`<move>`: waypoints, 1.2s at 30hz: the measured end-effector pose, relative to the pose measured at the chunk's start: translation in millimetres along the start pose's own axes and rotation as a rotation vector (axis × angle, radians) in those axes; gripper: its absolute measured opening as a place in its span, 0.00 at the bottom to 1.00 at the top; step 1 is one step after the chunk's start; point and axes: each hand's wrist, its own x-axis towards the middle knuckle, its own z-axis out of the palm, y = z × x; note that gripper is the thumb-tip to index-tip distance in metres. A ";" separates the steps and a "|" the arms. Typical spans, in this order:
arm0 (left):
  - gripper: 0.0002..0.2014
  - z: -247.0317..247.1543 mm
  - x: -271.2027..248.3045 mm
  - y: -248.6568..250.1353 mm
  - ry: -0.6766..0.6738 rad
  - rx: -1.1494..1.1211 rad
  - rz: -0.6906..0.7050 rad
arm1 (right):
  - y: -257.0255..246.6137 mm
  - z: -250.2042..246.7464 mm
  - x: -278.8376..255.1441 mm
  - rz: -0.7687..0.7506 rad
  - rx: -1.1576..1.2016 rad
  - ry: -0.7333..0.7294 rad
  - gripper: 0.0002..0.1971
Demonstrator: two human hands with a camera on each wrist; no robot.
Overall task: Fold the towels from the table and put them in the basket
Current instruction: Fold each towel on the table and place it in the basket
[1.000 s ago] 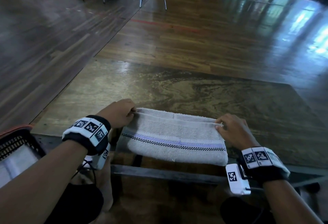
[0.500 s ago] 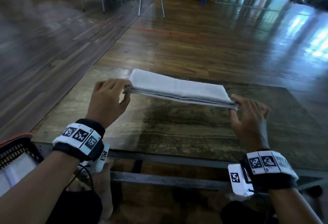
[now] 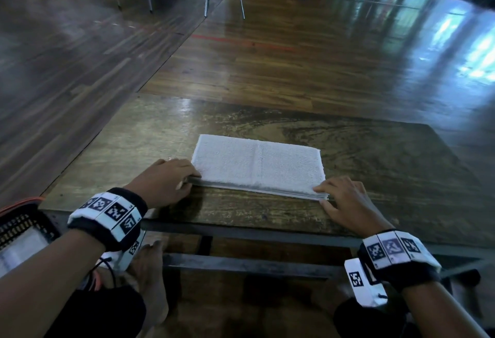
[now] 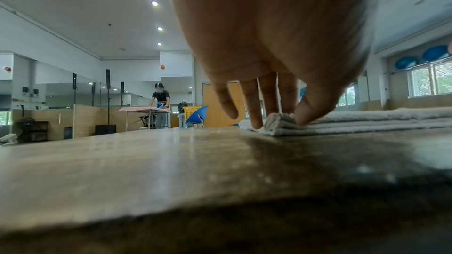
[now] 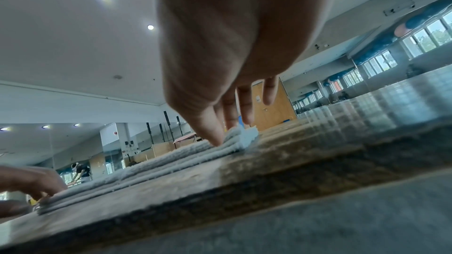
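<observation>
On table (image 3: pixel 150 134), folded towel (image 3: pixel 257 163) lies lengthwise L-R, left hand (image 3: pixel 163 182) & right hand (image 3: pixel 348 203) pinching near corners.

Dim head view, floor (image 3: pixel 348 51) glare; wrist views blurred near lens.

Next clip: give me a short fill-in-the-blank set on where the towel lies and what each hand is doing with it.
1. The folded white towel lies flat on the wooden ____.
2. The left hand pinches the towel's near-left ____.
3. The right hand pinches the near-____ corner.
4. The black basket sits at the person's ____ side, beside the table.

Missing words: table; corner; right; left
</observation>
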 end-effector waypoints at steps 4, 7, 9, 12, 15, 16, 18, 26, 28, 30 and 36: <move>0.10 -6.6 -2.1 5.4 -0.054 0.009 0.003 | 1.0 -4.4 -4.1 0.018 0.013 -0.041 0.12; 0.08 -10.0 -6.8 9.8 -0.093 0.043 0.027 | 1.0 -7.0 -8.9 0.010 -0.012 -0.046 0.08; 0.07 -13.0 -8.4 11.7 -0.117 0.059 0.026 | -0.6 -8.3 -10.8 0.017 -0.025 -0.052 0.07; 0.05 -18.4 -7.7 13.8 -0.142 0.081 0.011 | -2.0 -11.4 -12.1 0.029 -0.051 -0.062 0.06; 0.04 -21.5 -8.4 11.0 -0.176 0.092 0.023 | -0.5 -13.2 -14.1 0.035 -0.035 -0.103 0.05; 0.05 -22.5 -9.3 10.4 -0.187 0.087 0.026 | 0.0 -14.2 -14.9 0.052 -0.018 -0.115 0.04; 0.12 -24.9 -9.9 10.7 -0.190 0.087 0.016 | -1.6 -15.2 -14.7 0.088 -0.017 -0.113 0.08; 0.16 -2.1 28.3 70.9 0.035 -0.029 -0.023 | -53.0 0.4 23.6 0.145 0.007 0.146 0.07; 0.22 9.4 42.8 89.0 -0.006 -0.023 -0.041 | -65.8 10.0 36.2 0.149 0.042 0.114 0.13; 0.24 21.5 53.8 100.3 -0.032 0.011 -0.061 | -75.0 20.2 47.9 0.148 0.042 0.056 0.19; 0.26 39.5 72.3 96.6 -0.092 0.064 -0.061 | -83.2 40.8 67.3 0.170 0.056 -0.131 0.26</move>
